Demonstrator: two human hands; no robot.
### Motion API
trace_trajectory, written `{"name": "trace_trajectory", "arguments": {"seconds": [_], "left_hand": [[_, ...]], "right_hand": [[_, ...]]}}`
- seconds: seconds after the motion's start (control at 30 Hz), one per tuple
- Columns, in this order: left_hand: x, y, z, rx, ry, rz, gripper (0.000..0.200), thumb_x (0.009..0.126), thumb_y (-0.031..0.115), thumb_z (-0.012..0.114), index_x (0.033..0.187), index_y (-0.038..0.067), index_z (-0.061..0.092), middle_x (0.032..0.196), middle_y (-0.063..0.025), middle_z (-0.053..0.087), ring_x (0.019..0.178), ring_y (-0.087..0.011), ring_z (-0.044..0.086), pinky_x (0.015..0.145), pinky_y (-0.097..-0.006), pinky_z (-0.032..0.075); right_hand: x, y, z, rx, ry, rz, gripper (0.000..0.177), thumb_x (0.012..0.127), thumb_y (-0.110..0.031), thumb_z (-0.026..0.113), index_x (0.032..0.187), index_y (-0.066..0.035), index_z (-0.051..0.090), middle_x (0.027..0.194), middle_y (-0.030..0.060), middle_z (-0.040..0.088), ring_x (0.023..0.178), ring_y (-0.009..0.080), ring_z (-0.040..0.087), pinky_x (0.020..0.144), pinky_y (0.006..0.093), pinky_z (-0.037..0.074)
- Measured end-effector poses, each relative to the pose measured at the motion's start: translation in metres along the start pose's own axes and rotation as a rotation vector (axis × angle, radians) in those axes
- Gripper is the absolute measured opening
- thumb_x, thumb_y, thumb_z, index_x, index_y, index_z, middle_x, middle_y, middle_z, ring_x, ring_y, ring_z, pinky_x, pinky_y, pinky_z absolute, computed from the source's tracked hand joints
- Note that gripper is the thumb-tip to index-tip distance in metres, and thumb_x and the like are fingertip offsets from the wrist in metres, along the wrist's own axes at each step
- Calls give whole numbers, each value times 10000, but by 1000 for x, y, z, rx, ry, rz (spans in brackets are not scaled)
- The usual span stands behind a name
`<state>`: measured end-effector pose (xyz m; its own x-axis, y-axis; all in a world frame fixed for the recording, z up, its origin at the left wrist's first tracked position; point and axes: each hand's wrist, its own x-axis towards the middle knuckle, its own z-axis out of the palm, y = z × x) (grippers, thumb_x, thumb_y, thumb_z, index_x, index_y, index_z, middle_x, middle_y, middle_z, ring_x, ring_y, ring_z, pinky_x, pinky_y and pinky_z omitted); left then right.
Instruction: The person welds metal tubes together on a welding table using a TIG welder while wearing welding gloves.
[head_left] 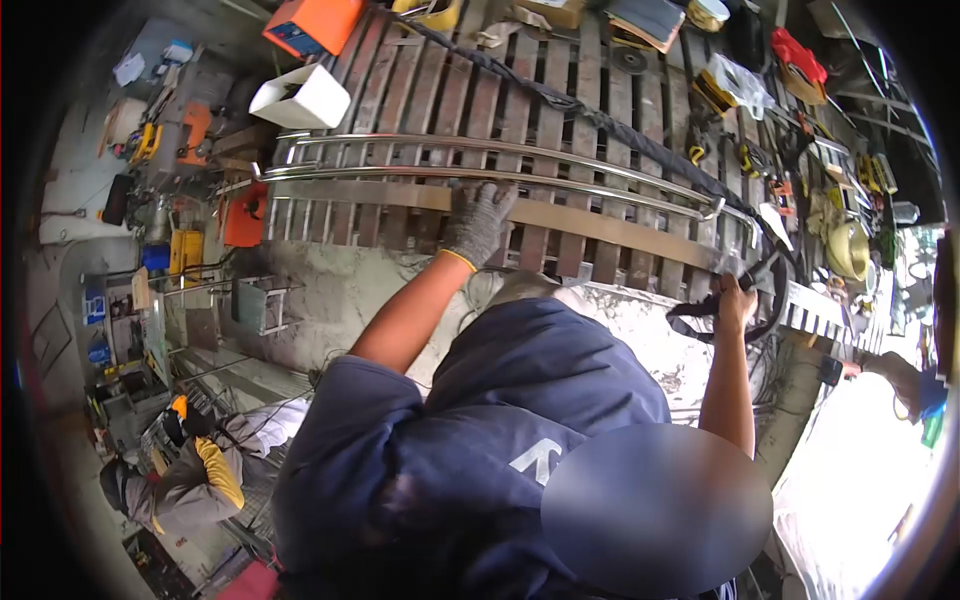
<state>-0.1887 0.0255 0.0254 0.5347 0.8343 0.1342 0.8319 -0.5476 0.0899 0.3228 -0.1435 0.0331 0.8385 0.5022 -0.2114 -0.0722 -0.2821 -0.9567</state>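
Gloved L hand (478,220): grip laid over steel rail (380,174), clamped or not can't tell; rail runs both sides of it on worktop (440,90). R hand (735,300) grip pinches black strap (688,322) looping below.

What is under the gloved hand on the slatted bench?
Shiny steel tubes run under the gloved hand, across the wooden slats. The hand covers that stretch, so its grip cannot be seen.

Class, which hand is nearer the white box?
Left. The left hand rests on steel rails, lower right of the white box; the right hand, farther right, grips a black strap.
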Motion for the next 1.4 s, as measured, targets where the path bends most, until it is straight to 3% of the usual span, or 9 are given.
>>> {"name": "trace_trajectory", "arguments": {"seconds": [0.13,0.2,0.33,0.63,0.8,1.07,1.17,1.3,1.4], "left_hand": [[19,-1,-6,3,57,1,675,852,180,849,1498,223,657,1319,-114,585,1255,-393,555,1099,-566,466],[31,1,-5,-45,127,-5,639,849,214,866,1461,205,680,1304,-133,610,1254,-404,573,1079,-560,483],[69,14,-37,-25,-161,-10,563,931,394,831,1389,99,687,1242,-197,668,1204,-426,637,1038,-569,507],[157,73,2,-416,3,428,401,1009,300,744,1348,89,711,1272,-172,716,1211,-428,652,1050,-547,533],[185,136,11,-213,-237,454,536,1030,496,717,1361,80,649,1330,-195,691,1250,-447,654,1045,-595,537],[163,130,10,-2,-177,454,483,1090,515,614,1377,126,610,1265,-208,722,1219,-449,642,1143,-722,364],[178,113,33,-240,-200,449,472,1100,495,604,1405,134,611,1204,-197,758,1198,-446,637,1161,-732,311],[192,111,50,-37,-91,579,470,1104,505,598,1326,93,640,1085,-254,757,1149,-491,637,1100,-706,357],[197,115,31,-10,-91,671,377,1078,453,651,1204,98,658,987,-250,720,1035,-471,645,978,-648,442]], "right_hand": [[-7,-24,19,-58,67,61,225,886,-41,748,801,-67,541,724,2,584,584,119,549,515,312,442],[22,17,14,94,42,47,334,863,-81,840,1036,63,593,796,45,637,678,139,596,566,328,498],[19,19,11,203,-18,91,409,895,-38,808,1194,101,566,838,49,675,679,136,628,576,314,498],[-51,-38,-54,40,-62,83,408,975,-40,776,1267,54,508,1147,211,807,889,264,826,663,375,671],[-92,-75,-103,-251,-34,-25,304,967,-172,828,1090,-1,609,816,87,740,685,172,757,604,328,575],[-164,-106,-160,-474,90,-8,437,953,-217,862,1267,4,651,860,102,733,763,173,685,718,369,554],[-188,-110,-173,-559,140,-56,407,961,-187,854,1263,-3,654,875,97,735,750,158,678,705,356,553],[-205,-97,-189,-465,195,-87,352,968,-112,836,1259,-8,667,865,73,739,738,133,677,681,321,550],[-213,-103,-197,-459,213,6,390,946,-148,883,1254,-19,682,954,79,754,873,140,693,822,321,563]]}}
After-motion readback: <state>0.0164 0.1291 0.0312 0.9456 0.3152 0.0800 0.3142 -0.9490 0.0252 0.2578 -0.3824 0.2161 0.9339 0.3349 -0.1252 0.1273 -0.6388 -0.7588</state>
